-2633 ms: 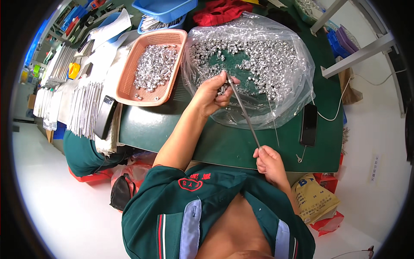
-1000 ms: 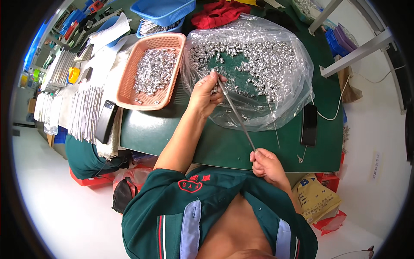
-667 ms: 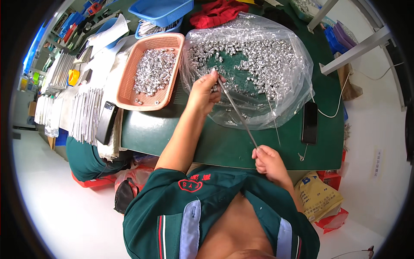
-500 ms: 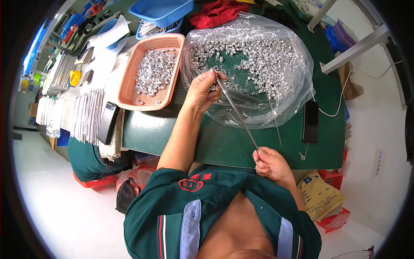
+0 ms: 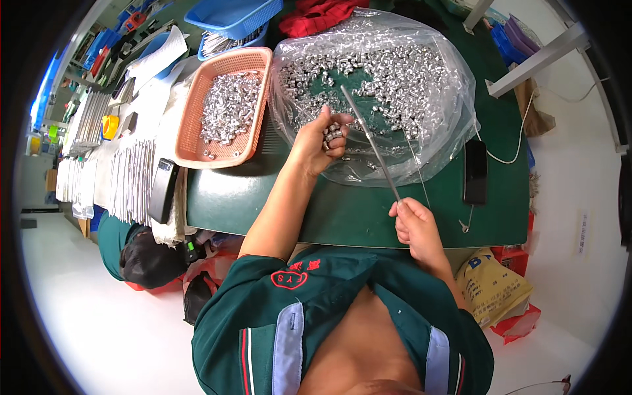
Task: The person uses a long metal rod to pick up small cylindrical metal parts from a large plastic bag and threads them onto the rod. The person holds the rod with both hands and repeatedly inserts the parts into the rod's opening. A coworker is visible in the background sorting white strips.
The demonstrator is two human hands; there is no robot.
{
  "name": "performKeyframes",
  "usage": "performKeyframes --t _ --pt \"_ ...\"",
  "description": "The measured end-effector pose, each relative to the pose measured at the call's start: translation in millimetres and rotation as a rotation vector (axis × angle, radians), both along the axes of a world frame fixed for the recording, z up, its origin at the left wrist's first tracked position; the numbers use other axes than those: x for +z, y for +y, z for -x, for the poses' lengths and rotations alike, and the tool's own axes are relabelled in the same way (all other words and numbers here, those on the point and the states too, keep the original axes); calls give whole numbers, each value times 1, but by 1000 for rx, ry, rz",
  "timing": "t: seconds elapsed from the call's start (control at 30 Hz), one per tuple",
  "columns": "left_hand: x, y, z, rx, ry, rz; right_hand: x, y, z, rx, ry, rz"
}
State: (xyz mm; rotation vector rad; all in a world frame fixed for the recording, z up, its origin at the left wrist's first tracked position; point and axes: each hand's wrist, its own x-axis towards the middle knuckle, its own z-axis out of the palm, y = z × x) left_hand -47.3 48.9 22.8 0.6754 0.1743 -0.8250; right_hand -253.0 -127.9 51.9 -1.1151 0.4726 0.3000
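My left hand [image 5: 320,141] is curled around several small silver metal sleeves [image 5: 334,133], held over the near left edge of a clear plastic bag [image 5: 368,172]. Many more loose sleeves [image 5: 421,99] lie spread over that bag. In my right hand [image 5: 417,226], the near end of a slim grey metal rod [image 5: 374,146] is gripped; the rod slants up and away to the left. Its far tip stands free above the sleeves, apart from my left hand. A pink plastic basket [image 5: 186,141] with similar small metal parts [image 5: 227,108] sits to the left.
Blue baskets [image 5: 237,25] and red cloth [image 5: 322,16] lie at the back. A dark phone [image 5: 474,172] rests right on the green table [image 5: 263,210]; another phone [image 5: 164,189] leans by bundled rods [image 5: 131,174]. A thin wire [image 5: 419,172] crosses the bag's edge. Another person [image 5: 141,257] is low at the left.
The rod's far end has come away from my left hand and now points further up. My right hand has risen slightly. The sleeves in my left hand show more clearly.
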Motion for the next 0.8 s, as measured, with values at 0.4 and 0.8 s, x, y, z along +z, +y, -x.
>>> performKeyframes --t 0.4,0.8 --pt "-9 13 -6 -54 -11 366 4 -16 27 61 76 119" --pt "-11 17 -9 37 55 345 1 -17 31 126 34 99"
